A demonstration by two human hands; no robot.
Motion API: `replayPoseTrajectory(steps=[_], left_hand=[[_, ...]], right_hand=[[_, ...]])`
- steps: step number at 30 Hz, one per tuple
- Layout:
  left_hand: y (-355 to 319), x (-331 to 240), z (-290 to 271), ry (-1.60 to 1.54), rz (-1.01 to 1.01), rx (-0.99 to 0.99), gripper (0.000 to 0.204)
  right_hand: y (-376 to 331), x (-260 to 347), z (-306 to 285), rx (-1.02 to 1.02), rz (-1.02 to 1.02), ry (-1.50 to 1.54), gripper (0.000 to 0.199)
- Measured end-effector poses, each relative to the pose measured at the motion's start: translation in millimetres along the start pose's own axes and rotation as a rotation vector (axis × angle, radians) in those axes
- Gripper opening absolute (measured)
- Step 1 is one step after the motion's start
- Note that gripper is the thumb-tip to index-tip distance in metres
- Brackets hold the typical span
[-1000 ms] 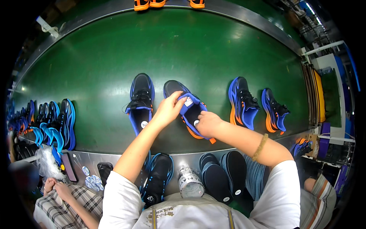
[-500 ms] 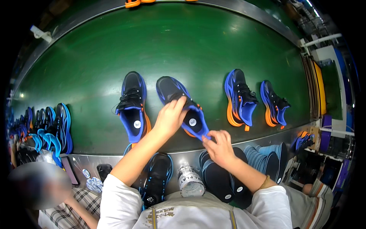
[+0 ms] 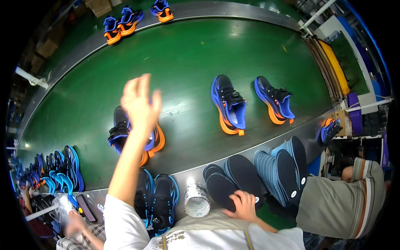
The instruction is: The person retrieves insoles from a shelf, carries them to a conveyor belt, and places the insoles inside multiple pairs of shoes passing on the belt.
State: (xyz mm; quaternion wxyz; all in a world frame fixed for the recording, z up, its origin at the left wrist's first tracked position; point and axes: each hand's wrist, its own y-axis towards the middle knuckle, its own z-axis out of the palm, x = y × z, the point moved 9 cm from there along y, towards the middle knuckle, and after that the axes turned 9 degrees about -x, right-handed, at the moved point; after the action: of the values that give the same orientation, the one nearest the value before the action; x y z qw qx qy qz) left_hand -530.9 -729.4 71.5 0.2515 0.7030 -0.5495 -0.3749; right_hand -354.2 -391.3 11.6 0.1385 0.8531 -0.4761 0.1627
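My left hand [image 3: 141, 102] is raised over the green belt [image 3: 187, 54], fingers apart and nothing in it. Below it stand two black and blue sneakers with orange soles; my forearm and hand partly hide the left sneaker [image 3: 120, 118] and most of the right sneaker [image 3: 158, 139]. My right hand [image 3: 245, 206] is down at the near edge, its fingers spread and touching the heel end of the dark insoles [image 3: 242, 173]. Two more orange-soled sneakers, a nearer one [image 3: 228, 102] and a farther one [image 3: 275, 100], stand right of my left hand.
Grey-blue stacked insoles [image 3: 275, 175] lie beside my right hand. A clear plastic container [image 3: 196, 202] and black sneakers with blue trim [image 3: 164, 200] are close to my body. Blue-soled sneakers [image 3: 73, 166] line the left. Sneakers [image 3: 129, 21] stand along the far edge. Another person's hand [image 3: 75, 225] is lower left.
Both hands have let go of the left pair's right sneaker. My left hand has lifted away from it; my right has dropped to the insoles. The view has shifted.
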Motion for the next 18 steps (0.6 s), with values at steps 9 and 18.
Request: replayPoseTrajectory(steps=[9, 18], left_hand=[[-70.5, -169.4, 167.1, -0.671, -0.279, 0.628, 0.055], [-46.8, -51.4, 113.6, -0.741, -0.677, 0.208, 0.031]], right_hand=[[-47.5, -21.7, -7.7, -0.043, 0.083, -0.066, 0.046], [104.9, -8.3, -128.5, -0.374, -0.17, 0.22, 0.045]])
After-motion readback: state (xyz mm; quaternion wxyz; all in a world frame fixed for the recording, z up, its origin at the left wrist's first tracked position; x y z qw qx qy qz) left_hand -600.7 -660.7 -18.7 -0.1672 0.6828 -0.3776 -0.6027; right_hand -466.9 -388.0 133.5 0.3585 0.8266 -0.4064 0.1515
